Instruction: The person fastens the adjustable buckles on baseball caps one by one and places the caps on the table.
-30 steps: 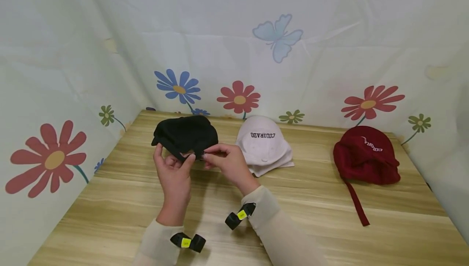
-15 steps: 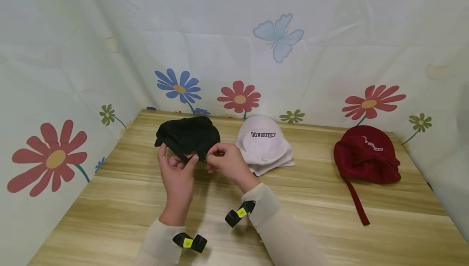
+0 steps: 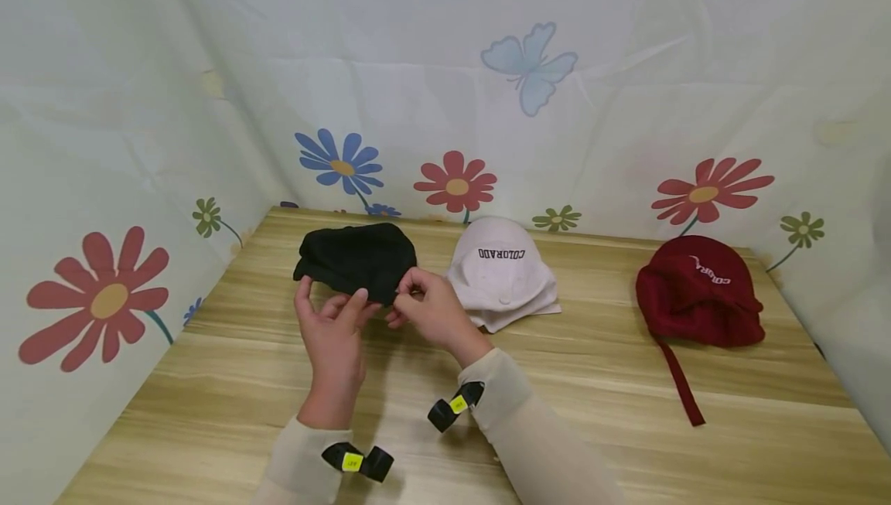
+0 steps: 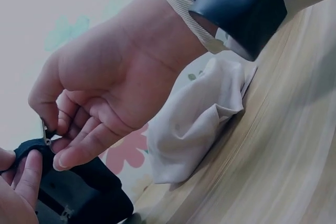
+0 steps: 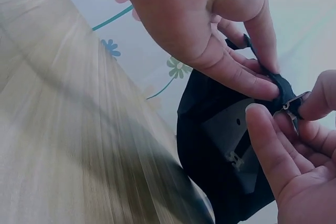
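Note:
A black baseball cap (image 3: pixel 356 257) is held up off the table between both hands. My left hand (image 3: pixel 336 346) grips the near edge of the cap at the strap, its thumb in front and fingers behind. With thumb and fingertips, my right hand (image 3: pixel 440 315) pinches the small metal buckle (image 4: pixel 45 132) at the end of the strap. In the right wrist view the strap (image 5: pixel 283 86) runs from the left fingers into the buckle (image 5: pixel 290 106). The cap's dark inside (image 5: pixel 223 129) shows there. From the head view, the fingers hide the buckle.
Just right of the hands lies a white cap (image 3: pixel 497 273) lettered COLORADO. Farther right is a dark red cap (image 3: pixel 696 296), its loose strap (image 3: pixel 678 385) trailing toward the near side. A floral curtain (image 3: pixel 599 118) stands behind the wooden table (image 3: pixel 592 389).
The cap's near edge has turned, so its back opening no longer shows in the head view. The left thumb has shifted slightly along the strap, while the right hand has stayed at the buckle.

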Tool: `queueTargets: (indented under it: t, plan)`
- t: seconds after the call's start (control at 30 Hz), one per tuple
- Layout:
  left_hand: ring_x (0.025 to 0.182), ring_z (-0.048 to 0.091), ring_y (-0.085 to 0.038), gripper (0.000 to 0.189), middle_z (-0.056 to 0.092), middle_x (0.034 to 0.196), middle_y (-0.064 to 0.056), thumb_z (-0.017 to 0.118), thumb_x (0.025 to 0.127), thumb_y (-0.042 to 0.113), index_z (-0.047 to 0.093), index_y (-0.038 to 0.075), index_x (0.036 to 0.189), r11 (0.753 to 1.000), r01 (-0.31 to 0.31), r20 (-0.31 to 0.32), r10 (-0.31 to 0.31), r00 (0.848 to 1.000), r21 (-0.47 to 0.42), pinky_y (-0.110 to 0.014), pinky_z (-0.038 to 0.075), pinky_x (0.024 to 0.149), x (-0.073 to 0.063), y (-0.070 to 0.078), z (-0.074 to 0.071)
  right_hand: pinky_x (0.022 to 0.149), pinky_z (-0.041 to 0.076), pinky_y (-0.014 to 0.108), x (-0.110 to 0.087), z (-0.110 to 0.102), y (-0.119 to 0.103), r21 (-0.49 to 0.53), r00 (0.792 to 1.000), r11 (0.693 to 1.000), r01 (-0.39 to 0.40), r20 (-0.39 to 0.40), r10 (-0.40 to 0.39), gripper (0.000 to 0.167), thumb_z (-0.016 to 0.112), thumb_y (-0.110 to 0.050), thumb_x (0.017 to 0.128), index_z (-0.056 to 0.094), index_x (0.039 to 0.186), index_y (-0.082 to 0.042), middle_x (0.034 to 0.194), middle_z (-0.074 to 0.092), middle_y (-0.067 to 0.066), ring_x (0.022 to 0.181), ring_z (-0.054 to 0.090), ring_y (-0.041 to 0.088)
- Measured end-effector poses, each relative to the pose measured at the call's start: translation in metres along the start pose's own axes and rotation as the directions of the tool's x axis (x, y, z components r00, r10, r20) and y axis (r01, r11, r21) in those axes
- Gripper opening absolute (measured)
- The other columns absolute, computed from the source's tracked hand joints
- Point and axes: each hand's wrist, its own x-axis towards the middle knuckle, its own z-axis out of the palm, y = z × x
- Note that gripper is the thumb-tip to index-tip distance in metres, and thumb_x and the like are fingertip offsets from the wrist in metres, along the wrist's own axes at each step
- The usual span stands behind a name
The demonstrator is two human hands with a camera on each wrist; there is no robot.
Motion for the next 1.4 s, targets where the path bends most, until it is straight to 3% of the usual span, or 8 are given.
queueTargets:
  t: [0.17,0.33,0.5,0.77,1.07,1.27,1.4]
  plan:
    - [0.064,0.057,-0.014,0.085,0.046,0.074,0.001,0.070,0.085,0.000,0.019,0.025,0.149,1.000,0.004,-0.017,-0.004,1.000,0.024,-0.031,0.060,0.072,0.000,0.001,0.001,0.069,0.060,0.037,0.000,-0.003,0.001,0.042,0.999,0.999,-0.031,0.019,0.031,0.007,0.060,-0.005,0.092,0.058,0.090,0.001,0.086,0.066,0.026,0.067,0.070,0.017]
    - [0.065,0.056,-0.014,0.085,0.046,0.075,0.000,0.070,0.085,0.000,0.019,0.024,0.149,0.999,0.000,-0.025,0.001,1.000,0.047,-0.031,0.060,0.073,-0.001,0.002,0.001,0.068,0.060,0.036,-0.001,-0.006,-0.002,0.013,0.999,0.999,-0.040,0.021,0.039,0.010,0.067,-0.009,0.090,0.063,0.089,0.000,0.077,0.069,0.018,0.064,0.068,0.017]
    - [0.063,0.056,-0.014,0.086,0.046,0.074,0.001,0.072,0.084,0.000,0.020,0.024,0.149,0.999,0.011,-0.029,-0.010,1.000,0.048,-0.032,0.060,0.072,-0.001,0.000,-0.001,0.066,0.060,0.035,0.000,-0.007,0.000,-0.027,0.998,0.998,-0.049,0.031,0.049,0.005,0.064,-0.006,0.089,0.062,0.086,-0.002,0.072,0.067,0.009,0.063,0.066,0.018]
    - [0.065,0.064,-0.015,0.079,0.055,0.073,0.000,0.072,0.086,0.007,0.022,0.019,0.146,0.999,0.031,-0.042,-0.030,0.999,0.016,-0.031,0.060,0.070,0.000,0.001,-0.001,0.068,0.060,0.035,-0.001,-0.007,0.001,-0.049,0.998,0.998,-0.043,0.046,0.045,0.007,0.061,-0.002,0.086,0.055,0.081,-0.003,0.071,0.067,0.011,0.064,0.068,0.020]
    - [0.065,0.068,-0.016,0.067,0.057,0.074,-0.003,0.071,0.085,0.003,0.031,0.018,0.137,0.998,0.046,-0.053,-0.049,0.997,-0.045,-0.031,0.060,0.068,0.002,0.002,-0.001,0.071,0.060,0.038,0.000,-0.008,0.004,0.024,0.998,1.000,-0.020,0.058,0.019,0.012,0.058,0.004,0.085,0.049,0.079,-0.001,0.076,0.064,0.013,0.068,0.071,0.021]
    - [0.063,0.064,-0.016,0.065,0.054,0.075,-0.003,0.070,0.085,0.001,0.032,0.020,0.135,0.997,0.040,-0.049,-0.043,0.998,-0.063,-0.030,0.060,0.068,0.003,0.003,-0.001,0.073,0.060,0.040,0.001,-0.009,0.010,0.120,0.997,0.992,-0.050,0.063,0.043,0.007,0.065,-0.002,0.089,0.059,0.088,0.002,0.075,0.068,0.011,0.066,0.070,0.018]
    - [0.063,0.062,-0.016,0.065,0.054,0.075,-0.003,0.069,0.085,-0.001,0.033,0.020,0.135,0.995,0.041,-0.043,-0.045,0.998,-0.090,-0.030,0.060,0.068,0.003,0.003,-0.002,0.071,0.060,0.038,0.001,-0.009,0.009,0.122,0.997,0.991,-0.061,0.060,0.054,0.010,0.067,-0.004,0.089,0.061,0.090,0.004,0.074,0.069,0.009,0.064,0.068,0.016]
